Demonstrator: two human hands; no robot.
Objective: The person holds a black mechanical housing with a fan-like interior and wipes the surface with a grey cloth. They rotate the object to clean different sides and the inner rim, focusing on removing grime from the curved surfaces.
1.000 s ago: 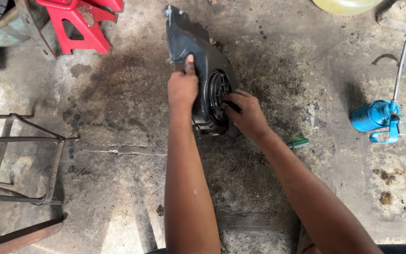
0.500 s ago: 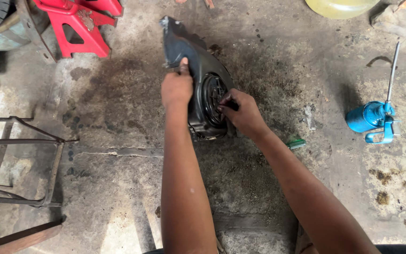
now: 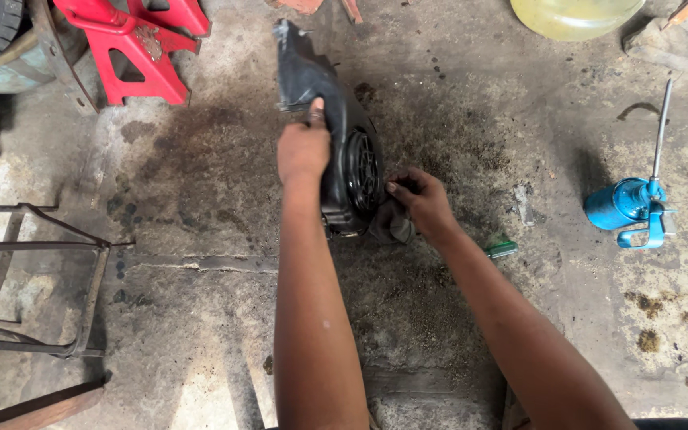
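Presently: black engine cover (image 3: 336,119) stands on edge, long axis running away from the person.
Left hand (image 3: 302,151) grips its rim; right hand (image 3: 420,203) presses a grey rag (image 3: 392,227) against it, as before.

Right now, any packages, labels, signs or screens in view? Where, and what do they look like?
None that I can make out.
Nearest to a container: yellowish translucent vessel, top edge of frame, no label visible.
Blue oil can, right on the floor, long thin spout, no label visible.

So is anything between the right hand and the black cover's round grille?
Only a dark rag bunched under the right hand, pressed against the black cover. The left hand grips the cover's top edge directly.
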